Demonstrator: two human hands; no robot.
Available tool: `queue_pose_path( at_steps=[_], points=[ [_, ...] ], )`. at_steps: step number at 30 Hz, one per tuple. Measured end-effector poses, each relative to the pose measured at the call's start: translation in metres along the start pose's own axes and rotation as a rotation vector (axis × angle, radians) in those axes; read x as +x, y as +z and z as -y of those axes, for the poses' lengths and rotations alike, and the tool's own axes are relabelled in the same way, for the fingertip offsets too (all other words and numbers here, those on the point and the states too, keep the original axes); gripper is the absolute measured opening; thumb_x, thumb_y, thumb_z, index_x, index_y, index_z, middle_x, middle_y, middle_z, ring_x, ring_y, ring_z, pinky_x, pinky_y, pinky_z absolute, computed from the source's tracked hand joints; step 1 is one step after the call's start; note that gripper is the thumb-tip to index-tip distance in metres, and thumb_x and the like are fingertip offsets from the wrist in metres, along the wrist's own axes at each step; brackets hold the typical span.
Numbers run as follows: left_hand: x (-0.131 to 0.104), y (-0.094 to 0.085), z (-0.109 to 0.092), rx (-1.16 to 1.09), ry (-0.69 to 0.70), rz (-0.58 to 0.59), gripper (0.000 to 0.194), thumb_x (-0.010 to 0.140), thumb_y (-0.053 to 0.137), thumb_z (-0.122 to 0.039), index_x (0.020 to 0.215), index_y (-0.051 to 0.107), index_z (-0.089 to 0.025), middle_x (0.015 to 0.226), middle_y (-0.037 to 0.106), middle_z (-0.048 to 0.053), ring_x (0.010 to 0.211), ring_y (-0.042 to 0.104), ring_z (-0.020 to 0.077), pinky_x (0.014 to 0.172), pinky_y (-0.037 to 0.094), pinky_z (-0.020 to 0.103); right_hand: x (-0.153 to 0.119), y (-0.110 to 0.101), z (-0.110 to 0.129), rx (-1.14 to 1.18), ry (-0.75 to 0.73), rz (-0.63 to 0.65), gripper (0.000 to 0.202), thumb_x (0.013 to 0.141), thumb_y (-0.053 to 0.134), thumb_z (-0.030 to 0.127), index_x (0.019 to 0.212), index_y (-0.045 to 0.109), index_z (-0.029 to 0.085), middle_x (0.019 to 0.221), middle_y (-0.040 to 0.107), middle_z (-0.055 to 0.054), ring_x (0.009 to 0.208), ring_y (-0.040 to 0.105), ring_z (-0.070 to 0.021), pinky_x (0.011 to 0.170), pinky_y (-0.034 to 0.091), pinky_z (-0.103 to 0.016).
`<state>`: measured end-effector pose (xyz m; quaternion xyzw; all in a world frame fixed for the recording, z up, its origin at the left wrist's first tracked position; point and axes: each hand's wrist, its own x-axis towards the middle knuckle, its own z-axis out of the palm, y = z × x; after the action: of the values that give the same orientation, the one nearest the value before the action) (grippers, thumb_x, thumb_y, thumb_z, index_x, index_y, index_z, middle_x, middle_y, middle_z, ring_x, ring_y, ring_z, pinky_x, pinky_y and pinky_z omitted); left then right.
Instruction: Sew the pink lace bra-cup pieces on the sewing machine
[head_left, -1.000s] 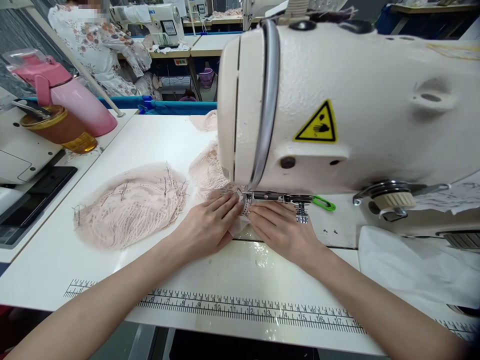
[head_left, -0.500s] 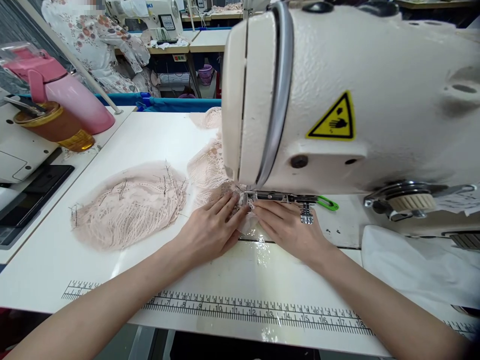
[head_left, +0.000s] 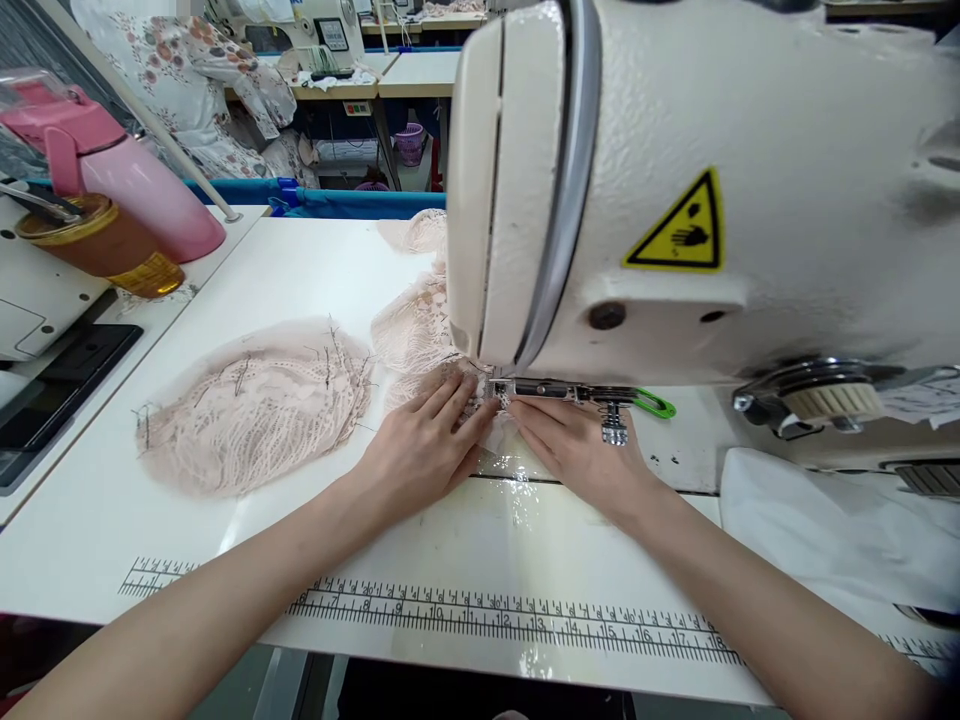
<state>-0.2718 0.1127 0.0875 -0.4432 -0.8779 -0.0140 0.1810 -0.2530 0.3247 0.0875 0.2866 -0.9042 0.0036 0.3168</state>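
Observation:
Pale pink lace fabric (head_left: 411,335) runs up to the needle area of a white sewing machine (head_left: 517,200). My left hand (head_left: 424,435) lies flat on the lace just left of the presser foot, fingers stretched forward. My right hand (head_left: 581,440) rests flat on the machine bed to the right of the needle, its fingertips at the lace edge. A metal attachment (head_left: 555,390) with a thumbscrew passes over the right fingers and partly hides them. Another lace piece (head_left: 255,415) with dark thread ends lies on the table at the left.
A printed ruler (head_left: 472,620) runs along the table's front edge. White cloth (head_left: 832,530) lies at the right. A pink bottle (head_left: 150,190), a brown cup (head_left: 97,245) and a dark phone-like slab (head_left: 71,385) sit at the left. A person in a floral garment (head_left: 202,90) is behind.
The view has shifted slightly, so the machine head appears a little farther right. Both hands stay beside the needle on the lace, with hardly any visible movement.

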Motion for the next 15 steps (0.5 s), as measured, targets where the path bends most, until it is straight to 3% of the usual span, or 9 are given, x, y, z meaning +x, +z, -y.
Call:
queue_pose_path(
  at_steps=[7,12,15],
  points=[
    [0.000,0.001,0.005,-0.021,0.170,-0.104,0.029,0.099,0.044,-0.013,0.120,0.062,-0.007,0.126,0.065,0.010,0.117,0.063,0.0213,0.102,0.053,0.037,-0.008,0.003,0.004,-0.114,0.001,0.027,0.019,0.088,0.057,0.013,0.099,0.069,0.024,0.103,0.073,0.007,0.063,0.057,-0.0122,0.059,0.039,-0.033],
    [0.000,-0.003,0.009,-0.055,0.150,-0.092,0.028,0.100,0.040,-0.013,0.111,0.065,-0.006,0.121,0.068,0.011,0.110,0.067,0.0214,0.098,0.055,0.036,-0.007,0.002,0.004,-0.072,-0.014,0.042,0.023,0.088,0.054,0.008,0.097,0.067,0.024,0.103,0.072,0.005,0.070,0.058,-0.0119,0.059,0.036,-0.031],
    [-0.001,-0.003,0.012,-0.070,0.127,-0.072,0.026,0.099,0.042,-0.013,0.108,0.066,-0.007,0.121,0.068,0.012,0.111,0.066,0.0218,0.099,0.055,0.037,-0.006,0.004,0.002,0.094,-0.045,0.079,0.028,0.088,0.049,0.002,0.096,0.066,0.022,0.105,0.071,0.000,0.079,0.060,-0.0127,0.061,0.039,-0.030]
  ],
)
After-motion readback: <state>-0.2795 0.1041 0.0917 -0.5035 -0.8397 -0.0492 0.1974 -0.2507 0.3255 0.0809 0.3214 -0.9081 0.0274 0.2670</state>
